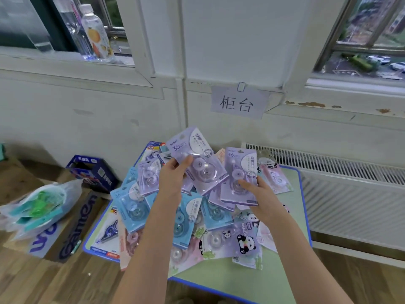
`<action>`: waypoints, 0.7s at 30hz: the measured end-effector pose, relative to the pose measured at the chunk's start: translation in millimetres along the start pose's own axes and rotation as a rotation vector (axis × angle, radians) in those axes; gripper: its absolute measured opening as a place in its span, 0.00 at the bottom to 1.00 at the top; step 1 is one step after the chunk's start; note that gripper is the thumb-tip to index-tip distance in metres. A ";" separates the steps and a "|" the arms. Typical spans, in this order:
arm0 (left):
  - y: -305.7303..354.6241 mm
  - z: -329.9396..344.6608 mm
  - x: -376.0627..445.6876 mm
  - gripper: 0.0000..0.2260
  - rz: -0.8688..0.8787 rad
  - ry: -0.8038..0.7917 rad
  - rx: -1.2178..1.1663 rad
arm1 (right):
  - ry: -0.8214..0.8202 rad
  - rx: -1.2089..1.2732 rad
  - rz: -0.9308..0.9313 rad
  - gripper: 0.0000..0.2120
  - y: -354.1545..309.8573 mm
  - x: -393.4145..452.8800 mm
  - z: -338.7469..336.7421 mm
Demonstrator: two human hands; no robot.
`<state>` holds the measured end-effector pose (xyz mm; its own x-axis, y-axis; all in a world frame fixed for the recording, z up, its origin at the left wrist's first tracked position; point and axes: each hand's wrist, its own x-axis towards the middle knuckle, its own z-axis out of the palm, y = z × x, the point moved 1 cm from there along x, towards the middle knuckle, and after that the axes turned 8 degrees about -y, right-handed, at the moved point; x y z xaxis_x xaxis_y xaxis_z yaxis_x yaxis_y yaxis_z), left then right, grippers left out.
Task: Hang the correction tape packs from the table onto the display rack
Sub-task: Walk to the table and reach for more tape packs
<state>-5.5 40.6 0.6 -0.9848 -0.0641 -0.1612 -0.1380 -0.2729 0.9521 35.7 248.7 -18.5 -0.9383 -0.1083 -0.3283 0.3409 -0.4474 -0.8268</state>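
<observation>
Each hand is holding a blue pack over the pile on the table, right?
Not quite. The head view shows the left hand and the right hand each holding a purple pack, not blue. They are over the pile on the table.

Packs [175, 220] heaped on table [285, 270], radiator [350, 194] right, boxes [94, 172] left

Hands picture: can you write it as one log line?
left hand: holds purple pack | right hand: holds second purple pack | pile: on table | rack: unseen
</observation>
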 end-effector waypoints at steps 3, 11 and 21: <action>14.9 -4.9 10.1 0.05 0.014 -0.046 -0.055 | -0.060 0.054 -0.058 0.14 -5.9 -0.8 19.8; 65.9 -19.5 30.0 0.05 0.122 -0.273 0.008 | 0.003 0.060 -0.259 0.18 -12.7 -2.8 71.3; 82.7 65.1 11.7 0.10 0.136 -0.670 0.118 | 0.399 0.010 -0.541 0.22 -36.8 -80.7 51.3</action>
<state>-35.3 79.7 94.4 -0.8416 0.5264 0.1209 0.0181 -0.1962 0.9804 95.9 228.4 61.9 -0.8831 0.4690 -0.0139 -0.1738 -0.3545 -0.9188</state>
